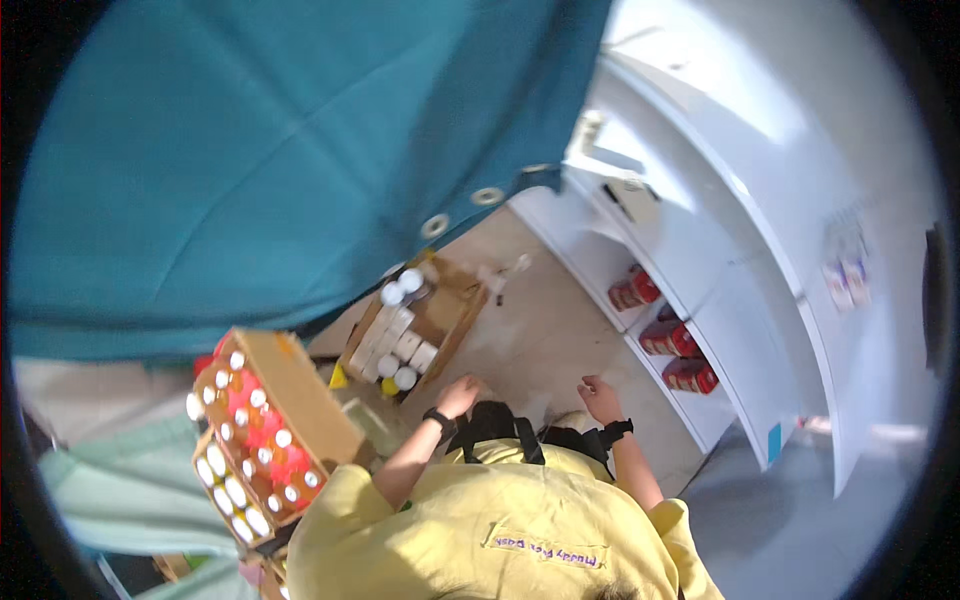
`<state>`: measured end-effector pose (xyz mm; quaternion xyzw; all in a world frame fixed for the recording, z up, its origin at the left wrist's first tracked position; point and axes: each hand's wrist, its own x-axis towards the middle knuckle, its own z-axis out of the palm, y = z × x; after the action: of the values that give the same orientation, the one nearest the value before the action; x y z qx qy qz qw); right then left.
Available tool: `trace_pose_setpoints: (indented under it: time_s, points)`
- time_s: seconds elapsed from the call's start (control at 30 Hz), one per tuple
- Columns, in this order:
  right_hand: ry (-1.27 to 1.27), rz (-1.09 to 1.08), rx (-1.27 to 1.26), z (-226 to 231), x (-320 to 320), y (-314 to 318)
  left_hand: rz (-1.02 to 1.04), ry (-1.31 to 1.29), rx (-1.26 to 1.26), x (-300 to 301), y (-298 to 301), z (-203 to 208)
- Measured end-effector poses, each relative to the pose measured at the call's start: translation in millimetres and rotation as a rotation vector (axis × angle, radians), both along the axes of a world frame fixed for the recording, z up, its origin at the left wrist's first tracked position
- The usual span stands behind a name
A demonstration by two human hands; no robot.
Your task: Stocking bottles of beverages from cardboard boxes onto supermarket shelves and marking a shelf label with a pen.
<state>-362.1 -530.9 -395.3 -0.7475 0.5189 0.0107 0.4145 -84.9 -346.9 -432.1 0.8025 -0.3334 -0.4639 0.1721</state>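
My left hand [460,396] is held low in front of me, beside a cardboard box [472,305] on the floor. It looks empty, with its fingers loosely extended. To the right, my right hand [601,400] hangs over the floor near the white shelves, its fingers slightly bent and apart, holding nothing that I can see. Dark bands circle both wrists. Inside the floor box are white cartons [383,340] and several white-capped containers [404,378]. The fine finger detail is blurred.
A large teal curtain [250,150] with metal eyelets fills the upper left. At left stands a cardboard box [285,385] of white-capped bottles [258,397]. White shelving [690,250] rises on the right, with red packages [670,338] on its low shelves.
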Motion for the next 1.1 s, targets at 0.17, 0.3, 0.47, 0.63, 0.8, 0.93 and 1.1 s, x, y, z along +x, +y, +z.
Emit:
trace_pose_setpoints:
  time_s: [0.17,0.3,0.47,0.63,0.8,0.93,1.1]
  points:
    - [0.060,-0.147,-0.003,5,-94,1,-0.381,-0.125,0.020,-45,-45,-13]
    - [0.039,-0.164,0.057,-1,-178,0,-0.348,-0.176,-0.133,-117,-101,15]
    - [-0.005,-0.300,0.082,3,-264,-6,-0.501,-0.158,-0.314,-218,-158,48]
    - [-0.189,-0.433,0.051,41,-319,-25,-0.773,0.059,-0.268,-302,-198,92]
    - [-0.510,-0.608,-0.062,98,-346,-54,-0.765,0.235,-0.429,-357,-232,146]
    - [-0.651,-0.642,-0.187,118,-363,-90,-0.764,0.298,-0.618,-380,-272,183]
    - [-0.763,-0.683,-0.175,190,-371,-138,-0.702,0.432,-0.722,-401,-328,251]
